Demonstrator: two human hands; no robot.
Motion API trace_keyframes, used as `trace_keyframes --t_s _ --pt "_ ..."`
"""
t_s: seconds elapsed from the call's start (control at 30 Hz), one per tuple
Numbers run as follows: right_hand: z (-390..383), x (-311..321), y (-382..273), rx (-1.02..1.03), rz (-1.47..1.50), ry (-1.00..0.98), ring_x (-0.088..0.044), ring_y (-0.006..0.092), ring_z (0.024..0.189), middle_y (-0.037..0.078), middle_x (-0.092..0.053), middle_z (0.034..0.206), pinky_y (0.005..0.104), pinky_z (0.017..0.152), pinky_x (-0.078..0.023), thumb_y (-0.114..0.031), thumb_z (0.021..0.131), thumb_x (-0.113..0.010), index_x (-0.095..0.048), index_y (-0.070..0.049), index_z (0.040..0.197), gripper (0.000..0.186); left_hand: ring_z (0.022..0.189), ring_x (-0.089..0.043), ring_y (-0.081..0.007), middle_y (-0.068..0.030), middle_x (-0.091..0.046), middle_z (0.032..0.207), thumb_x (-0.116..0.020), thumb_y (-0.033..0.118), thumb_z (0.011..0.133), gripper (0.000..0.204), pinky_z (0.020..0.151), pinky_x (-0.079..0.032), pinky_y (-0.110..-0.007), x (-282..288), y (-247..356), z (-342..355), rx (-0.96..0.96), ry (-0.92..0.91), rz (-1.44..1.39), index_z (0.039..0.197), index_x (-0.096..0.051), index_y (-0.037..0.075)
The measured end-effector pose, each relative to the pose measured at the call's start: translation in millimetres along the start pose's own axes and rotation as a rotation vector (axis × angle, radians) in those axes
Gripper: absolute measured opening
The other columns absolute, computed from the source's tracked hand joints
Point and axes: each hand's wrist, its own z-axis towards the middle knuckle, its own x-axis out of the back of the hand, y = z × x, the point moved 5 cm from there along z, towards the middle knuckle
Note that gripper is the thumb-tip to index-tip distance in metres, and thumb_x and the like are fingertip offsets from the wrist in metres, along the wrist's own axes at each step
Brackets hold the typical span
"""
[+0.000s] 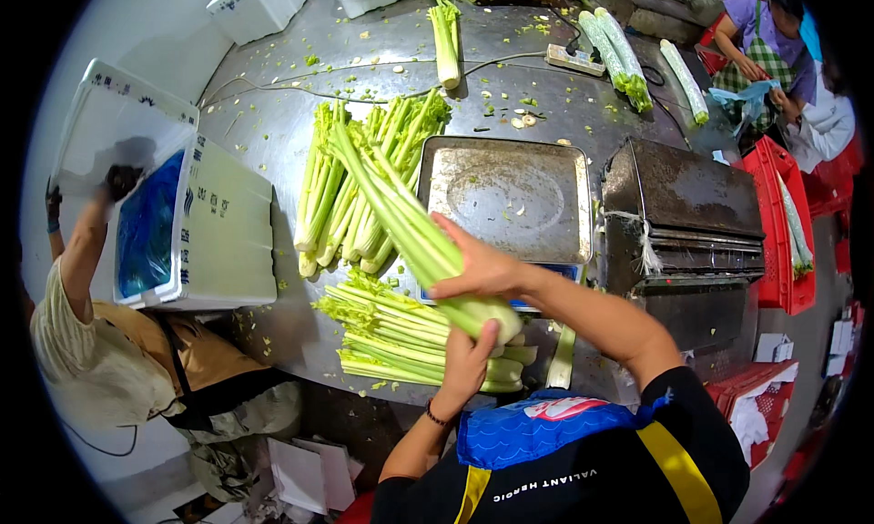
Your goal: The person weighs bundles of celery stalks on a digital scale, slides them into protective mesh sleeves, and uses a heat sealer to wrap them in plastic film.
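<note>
The metal bench (264, 142) carries a celery pile (341, 214) at nine o'clock, a second pile (401, 337) at seven, a power strip (575, 61) at one, gourds (624, 55) at two.

Our bare, gloveless right hand (482, 264) curls in a firm grasp, its thumb (448, 288) reaching leftward and spread from the fingers. Our bare right forearm (596, 305) slants down to the bent elbow, beside a short black fabric sleeve (696, 410). Nearer our chest, our bare, gloveless left hand (466, 362) cups upward, thumb (489, 335) raised, fingers mostly hidden; a dark beaded bracelet (437, 415) circles that wrist.
</note>
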Motion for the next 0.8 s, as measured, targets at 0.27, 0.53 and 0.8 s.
trace_keyframes --t_s 0.27,0.53,0.8 --pt "-38.2 132.8 -23.7 0.078 -1.166 0.01 -0.057 0.041 0.102 0.019 -0.054 0.123 0.0439 0.091 -0.048 -0.017 0.058 -0.075 -0.014 -0.022 0.155 0.114 0.094 -0.063 -0.0343 -0.0178 -0.064 0.105 -0.072 0.027 0.085 0.05 0.08 -0.051 -0.041 -14.5 -12.2 -0.9 -0.305 -0.312 0.723 0.122 -0.052 0.0" --pt "-46.0 156.4 -26.4 0.239 -1.429 0.035 -0.043 0.0396 0.129 0.018 -0.044 0.142 0.0459 0.107 -0.034 -0.026 0.055 -0.09 -0.025 -0.022 0.152 0.118 0.098 -0.057 -0.0363 -0.0177 -0.061 0.101 -0.072 0.012 0.079 0.044 0.085 -0.048 -0.043 6.6 -41.8 -30.8 -0.343 -0.238 0.89 0.117 -0.055 -0.001" --pt "-129.8 110.5 -114.3 0.531 -1.043 0.619 -0.06 0.0275 0.112 0.017 -0.063 0.12 0.0372 0.096 -0.046 -0.021 0.088 -0.069 -0.053 -0.007 0.133 0.05 0.108 -0.054 -0.0361 -0.0166 -0.06 0.109 -0.072 0.006 0.078 0.041 0.092 -0.047 -0.043 31.8 -27.1 -57.7 -0.363 -0.085 0.97 0.116 -0.057 0.0"
